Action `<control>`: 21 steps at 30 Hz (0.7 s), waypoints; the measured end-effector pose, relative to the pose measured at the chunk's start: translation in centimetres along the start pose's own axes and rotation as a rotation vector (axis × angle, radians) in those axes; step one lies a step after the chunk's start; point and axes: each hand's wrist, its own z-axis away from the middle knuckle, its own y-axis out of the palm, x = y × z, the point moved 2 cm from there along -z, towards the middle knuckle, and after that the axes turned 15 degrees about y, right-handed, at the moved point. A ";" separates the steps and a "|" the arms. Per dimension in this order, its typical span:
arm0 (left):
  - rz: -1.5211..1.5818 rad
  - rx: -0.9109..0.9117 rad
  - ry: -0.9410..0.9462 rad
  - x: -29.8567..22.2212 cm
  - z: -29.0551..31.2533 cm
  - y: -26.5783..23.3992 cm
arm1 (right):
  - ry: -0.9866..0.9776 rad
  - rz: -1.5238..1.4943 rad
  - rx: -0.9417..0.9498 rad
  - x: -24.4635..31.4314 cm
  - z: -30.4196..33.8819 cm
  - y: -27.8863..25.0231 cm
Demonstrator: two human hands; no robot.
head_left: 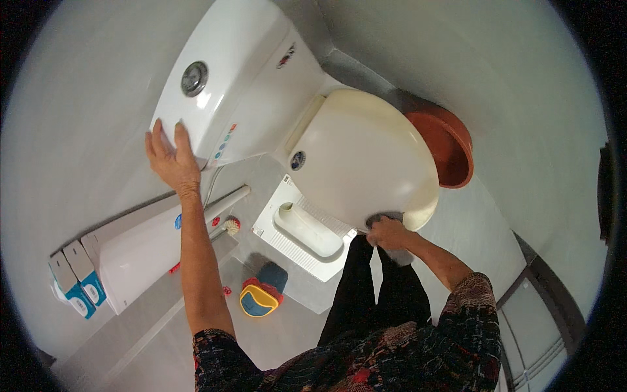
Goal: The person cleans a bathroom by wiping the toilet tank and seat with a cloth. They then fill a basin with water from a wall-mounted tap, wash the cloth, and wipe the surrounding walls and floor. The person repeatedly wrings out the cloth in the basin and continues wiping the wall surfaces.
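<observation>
The white toilet cistern (251, 85) stands at the upper left, with a round metal flush button (194, 78) on its top. My left hand (171, 157) rests on the cistern's near left edge, fingers spread and holding nothing. Cream-coloured and closed, the toilet lid (366, 150) fills the middle of the view. At its near rim my right hand (390, 233) is closed around a grey cloth (397, 256). Part of the cloth presses against the lid's edge and part hangs below my fingers.
A white squat pan (310, 228) is set in the floor beside the toilet. A reddish-brown basin (450, 147) sits by the right wall. On the left are a long white fixture (147, 261), blue-and-white packs (85, 287), a brush (230, 226) and a yellow-rimmed blue item (259, 302).
</observation>
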 end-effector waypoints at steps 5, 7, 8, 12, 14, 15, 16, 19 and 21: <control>-0.038 0.029 -0.045 0.3 0.3 -0.2 | -0.011 -0.454 -1.079 4.6 -5.5 -9.8; -0.027 0.022 -0.056 -0.6 0.1 -0.1 | -0.030 -0.429 -1.324 6.5 -7.5 -13.6; -0.035 -0.021 -0.030 -1.7 -0.2 -0.2 | -0.074 -0.411 -1.309 7.5 -9.0 -14.6; -0.045 0.003 -0.059 -1.2 0.2 -0.3 | -0.108 -0.065 -1.049 13.3 -10.5 -13.3; -0.038 0.011 -0.065 -0.9 0.3 -0.3 | -0.163 0.192 -0.967 13.0 -11.1 -10.0; -0.044 0.015 -0.079 -0.9 0.3 -0.3 | -0.192 0.321 -0.921 12.4 -11.0 -8.4; -0.052 0.019 -0.095 -0.9 0.3 -0.3 | -0.208 0.384 -0.780 11.9 -10.2 -7.2; -0.080 -0.008 -0.068 -0.3 0.5 -0.2 | -0.267 0.510 -0.541 8.6 -6.9 -3.2; -0.096 -0.018 -0.056 0.2 0.9 -0.1 | -0.296 0.578 -0.488 6.3 -3.9 -1.4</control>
